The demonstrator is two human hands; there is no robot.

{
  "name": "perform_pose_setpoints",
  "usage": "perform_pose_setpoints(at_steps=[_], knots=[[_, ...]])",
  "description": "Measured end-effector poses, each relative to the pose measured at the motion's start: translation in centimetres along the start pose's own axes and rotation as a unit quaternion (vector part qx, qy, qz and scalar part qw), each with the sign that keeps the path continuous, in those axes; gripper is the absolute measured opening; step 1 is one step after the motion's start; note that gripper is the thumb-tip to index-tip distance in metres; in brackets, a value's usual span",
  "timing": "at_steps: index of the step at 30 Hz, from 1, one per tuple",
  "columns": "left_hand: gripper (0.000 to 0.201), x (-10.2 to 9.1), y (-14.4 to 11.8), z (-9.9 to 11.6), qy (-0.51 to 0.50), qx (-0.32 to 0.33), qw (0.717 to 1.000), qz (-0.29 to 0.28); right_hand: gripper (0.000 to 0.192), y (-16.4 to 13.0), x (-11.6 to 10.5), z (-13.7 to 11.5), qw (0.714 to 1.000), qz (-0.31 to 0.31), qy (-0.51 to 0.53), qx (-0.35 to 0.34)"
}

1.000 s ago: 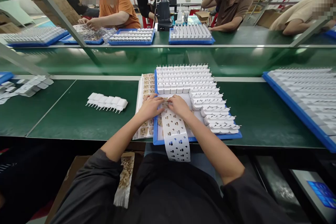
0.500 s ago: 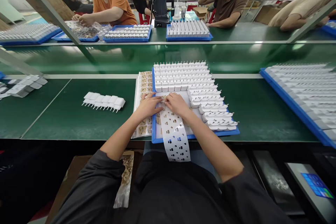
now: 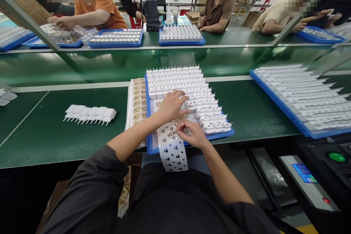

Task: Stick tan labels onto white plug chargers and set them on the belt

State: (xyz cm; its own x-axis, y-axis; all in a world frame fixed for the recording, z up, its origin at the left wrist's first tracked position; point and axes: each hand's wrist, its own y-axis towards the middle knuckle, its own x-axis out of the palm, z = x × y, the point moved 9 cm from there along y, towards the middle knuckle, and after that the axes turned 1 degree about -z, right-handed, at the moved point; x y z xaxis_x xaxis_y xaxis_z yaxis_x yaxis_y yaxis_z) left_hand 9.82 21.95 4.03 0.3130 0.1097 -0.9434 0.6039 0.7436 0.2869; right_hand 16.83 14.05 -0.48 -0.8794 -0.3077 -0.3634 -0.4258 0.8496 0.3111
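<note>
Fingers spread, our left hand (image 3: 174, 106) hangs palm-down over the blue tray (image 3: 151, 150), its tips near the standing white blocks (image 3: 172, 80); it seems to have hold of nothing. Nearer to us, our right hand (image 3: 194, 135) is curled, thumb and fingertips drawn in over the perforated white strip (image 3: 174, 157). We cannot tell whether they quite meet or pinch a thin piece. The strip lies across the tray and droops past its near edge toward our lap.

We judge the step in hand to be fine work with small flat pieces at the strip. The next move seems to call for a light, exact right-hand pinch, the strip kept steady, and care around the blocks' upright pins.

Just beside the tray, on its left, lie sheets of tan pieces (image 3: 139, 98). Farther left a cluster of pronged blocks (image 3: 89, 114) rests on the green counter (image 3: 41, 135); well to the right stands another loaded tray (image 3: 281, 103).
</note>
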Motion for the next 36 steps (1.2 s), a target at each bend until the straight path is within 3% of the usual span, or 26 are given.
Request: perform_pose_setpoints(at_steps=[3,6,9,12,14,17,20,22,24,28,32,36], knots=[[0.041,1.7,2.2,2.3,0.017,0.014,1.0,-0.005,0.008,0.1,-0.3,-0.9,0.999,-0.001,-0.008,-0.034],[0.029,2.6,2.6,2.7,-0.008,0.007,1.0,0.001,0.01,-0.2,-0.4,-1.0,0.999,-0.002,0.012,-0.032],[0.02,1.7,1.4,2.2,-0.093,0.004,0.995,0.019,0.011,-0.6,-0.7,-0.2,0.999,0.017,0.035,-0.011],[0.017,-0.6,-1.0,0.5,-0.233,-0.041,0.97,0.06,0.015,-0.9,-1.8,0.8,0.995,0.077,0.067,-0.001],[0.022,-1.9,-3.3,-1.2,-0.347,-0.106,0.927,0.097,0.017,-1.0,-2.4,1.0,0.988,0.119,0.097,-0.001],[0.033,-1.8,-7.2,-2.6,-0.518,-0.192,0.821,0.14,0.016,-1.1,-2.7,0.2,0.978,0.148,0.148,-0.015],[0.036,-0.2,-10.4,-1.9,-0.643,-0.231,0.715,0.149,0.017,-1.3,-2.1,-1.5,0.971,0.136,0.192,-0.033],[0.034,0.8,-11.9,-0.9,-0.672,-0.241,0.684,0.151,0.019,-1.4,-1.8,-2.4,0.968,0.13,0.215,-0.028],[0.029,1.2,-13.2,-0.3,-0.653,-0.245,0.696,0.17,0.02,-1.6,-1.6,-2.8,0.962,0.137,0.234,-0.015],[0.032,1.1,-14.9,0.6,-0.594,-0.219,0.748,0.2,0.017,-2.1,-1.3,-2.9,0.956,0.151,0.251,0.0],[0.043,1.5,-15.8,0.8,-0.559,-0.205,0.777,0.202,0.017,-2.5,-0.5,-3.0,0.966,0.121,0.227,0.019],[0.041,1.6,-16.6,0.5,-0.526,-0.207,0.798,0.207,0.015,-2.6,0.0,-3.5,0.975,0.091,0.203,0.026]])
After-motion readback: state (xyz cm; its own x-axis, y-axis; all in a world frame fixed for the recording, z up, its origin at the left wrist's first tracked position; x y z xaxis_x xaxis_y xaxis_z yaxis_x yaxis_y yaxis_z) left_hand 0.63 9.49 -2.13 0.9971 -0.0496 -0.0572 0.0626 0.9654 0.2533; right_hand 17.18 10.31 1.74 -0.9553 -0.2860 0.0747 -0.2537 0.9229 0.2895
